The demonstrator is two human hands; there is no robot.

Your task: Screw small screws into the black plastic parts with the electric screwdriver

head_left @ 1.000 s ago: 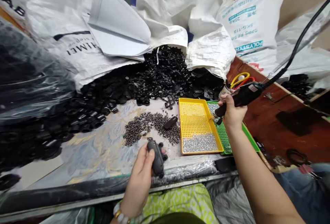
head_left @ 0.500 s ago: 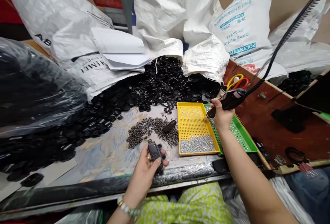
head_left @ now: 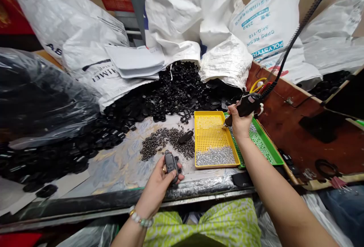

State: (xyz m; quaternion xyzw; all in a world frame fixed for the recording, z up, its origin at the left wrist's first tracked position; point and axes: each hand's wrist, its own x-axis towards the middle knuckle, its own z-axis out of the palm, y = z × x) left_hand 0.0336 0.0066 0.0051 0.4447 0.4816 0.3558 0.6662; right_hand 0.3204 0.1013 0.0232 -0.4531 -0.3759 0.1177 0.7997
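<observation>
Gripping a black corded handheld driver (head_left: 248, 105) with fingers wrapped around its body, the right hand (head_left: 239, 122) hung at the far right corner of a yellow perforated plastic tray (head_left: 212, 135). The driver's metal tip (head_left: 224, 126) pointed down over the tray's right side; whether it touched anything there could not be told. A black cord (head_left: 297, 36), coiled in part, ran up from the tool, away to the right of the tray.

Left of the tray's near end, the left hand (head_left: 159, 180) was closed around an elongated black plastic part with rounded ends (head_left: 170, 163), the thumb lying across it. A band of pale round beads (head_left: 139, 219) circled that wrist.

Small silver metal pieces (head_left: 214, 156) covered the near end of the tray. Just beside its right edge sat a green perforated plastic tray (head_left: 269, 148). To its left spread a pile of small dark metallic pieces (head_left: 153, 144), with a single black oval piece (head_left: 185, 137) lying on the pile's right portion. Beyond the yellow tray rose a heap of black plastic pieces (head_left: 182, 88), and behind that stood white sacks (head_left: 176, 8).
</observation>
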